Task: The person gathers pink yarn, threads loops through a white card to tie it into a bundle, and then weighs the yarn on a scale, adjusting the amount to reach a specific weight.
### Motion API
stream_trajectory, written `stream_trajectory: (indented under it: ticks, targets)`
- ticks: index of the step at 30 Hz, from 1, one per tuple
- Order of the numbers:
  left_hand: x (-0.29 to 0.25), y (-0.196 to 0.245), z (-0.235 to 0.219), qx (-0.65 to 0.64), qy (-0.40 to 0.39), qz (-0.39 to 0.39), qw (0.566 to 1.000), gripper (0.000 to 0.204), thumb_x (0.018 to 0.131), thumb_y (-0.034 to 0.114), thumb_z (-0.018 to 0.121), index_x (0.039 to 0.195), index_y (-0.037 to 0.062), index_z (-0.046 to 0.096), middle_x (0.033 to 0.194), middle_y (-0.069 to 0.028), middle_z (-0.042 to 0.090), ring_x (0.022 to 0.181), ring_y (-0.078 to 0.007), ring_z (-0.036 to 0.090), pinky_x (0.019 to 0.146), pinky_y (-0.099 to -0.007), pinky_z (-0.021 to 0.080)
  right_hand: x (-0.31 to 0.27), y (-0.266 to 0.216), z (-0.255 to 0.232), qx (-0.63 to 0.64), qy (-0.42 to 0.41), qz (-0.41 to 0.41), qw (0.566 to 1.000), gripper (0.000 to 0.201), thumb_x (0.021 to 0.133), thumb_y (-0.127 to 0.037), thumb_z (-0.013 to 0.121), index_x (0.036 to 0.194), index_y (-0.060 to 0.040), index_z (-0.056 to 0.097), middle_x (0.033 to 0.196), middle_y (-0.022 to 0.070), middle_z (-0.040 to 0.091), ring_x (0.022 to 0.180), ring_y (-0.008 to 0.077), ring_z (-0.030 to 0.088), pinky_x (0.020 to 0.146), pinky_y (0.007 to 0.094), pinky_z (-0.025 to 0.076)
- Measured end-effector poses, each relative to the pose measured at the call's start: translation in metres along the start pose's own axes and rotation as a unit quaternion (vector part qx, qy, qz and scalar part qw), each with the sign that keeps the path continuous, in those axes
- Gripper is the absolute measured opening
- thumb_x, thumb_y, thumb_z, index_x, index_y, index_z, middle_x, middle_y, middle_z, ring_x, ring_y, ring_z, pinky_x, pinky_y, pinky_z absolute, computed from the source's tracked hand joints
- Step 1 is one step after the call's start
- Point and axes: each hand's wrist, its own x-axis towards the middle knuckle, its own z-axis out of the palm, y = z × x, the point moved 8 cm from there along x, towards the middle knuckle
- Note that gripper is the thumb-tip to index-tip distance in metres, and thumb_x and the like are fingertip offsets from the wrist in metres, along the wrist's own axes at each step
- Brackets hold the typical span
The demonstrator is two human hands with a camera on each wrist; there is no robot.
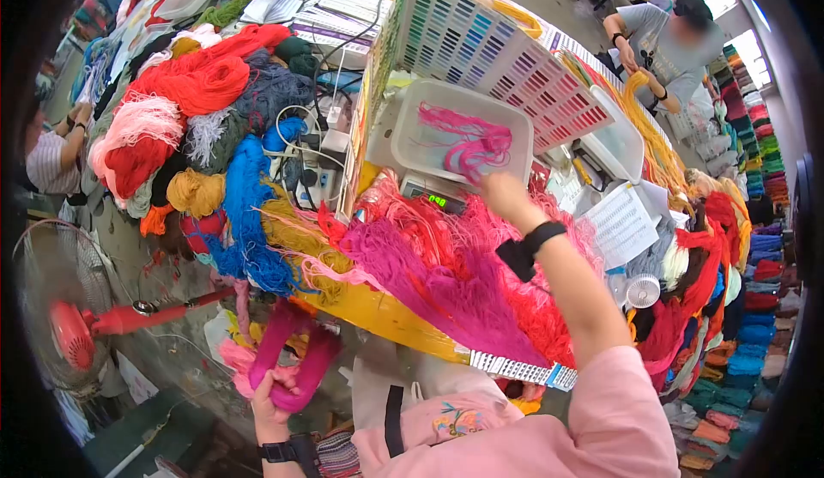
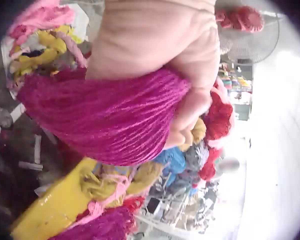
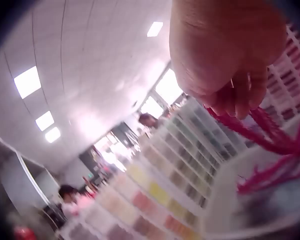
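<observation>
A magenta yarn skein (image 1: 287, 366) is clenched in the left hand (image 1: 270, 405) below the table's near edge, while pink strands (image 1: 468, 143) are pinched by the right hand (image 1: 498, 190) over the scale tray (image 1: 403, 148) for weighing.

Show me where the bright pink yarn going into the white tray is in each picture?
Head: the pink strands lie in the white tray on the scale, upper middle, with the right hand just below them.
Left wrist: not in it; the left hand grips a different magenta bundle.
Right wrist: at the right edge, strands hang from the fingers.
Shared landmark: the colour swatch card behind the tray.
</observation>
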Motion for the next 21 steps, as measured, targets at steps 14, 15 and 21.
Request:
stream_trajectory:
  ticks: [14, 15, 21]
  targets:
    - [-0.007, -0.058, 0.18, 0.097, -0.292, -0.053, 0.95, 0.014, 0.081, 0.01, 0.043, 0.083, 0.0008, 0.053, 0.063, -0.0045, 0.05, 0.052, -0.0112, 0.044, 0.05, -0.0243, 0.035, -0.146, -0.118, 0.005, 0.539, 0.084, 0.035, 0.838, 0.011, 0.068, -0.002, 0.056, 0.08, -0.0012, 0.056, 0.089, 0.0087, 0.051, 0.073, 0.0142, 0.053, 0.058, 0.0232, 0.043]
    - [-0.007, -0.064, 0.185, 0.103, -0.296, -0.055, 0.948, 0.014, 0.081, 0.01, 0.043, 0.083, 0.0008, 0.053, 0.063, -0.0045, 0.05, 0.052, -0.0112, 0.044, 0.05, -0.0243, 0.035, -0.148, -0.126, -0.002, 0.539, 0.084, 0.019, 0.838, 0.01, 0.069, -0.002, 0.056, 0.078, -0.0012, 0.056, 0.086, 0.008, 0.052, 0.073, 0.0139, 0.052, 0.058, 0.0229, 0.043]
    - [-0.005, -0.069, 0.195, 0.107, -0.288, -0.028, 0.951, 0.026, 0.082, 0.016, 0.041, 0.101, -0.0001, 0.049, 0.11, -0.0117, 0.046, 0.097, -0.0194, 0.047, 0.08, -0.0331, 0.04, -0.156, -0.15, -0.018, 0.661, 0.004, 0.036, 0.75, 0.007, 0.072, -0.006, 0.055, 0.074, 0.0006, 0.054, 0.07, 0.0072, 0.052, 0.059, 0.0125, 0.049, 0.052, 0.0252, 0.04]
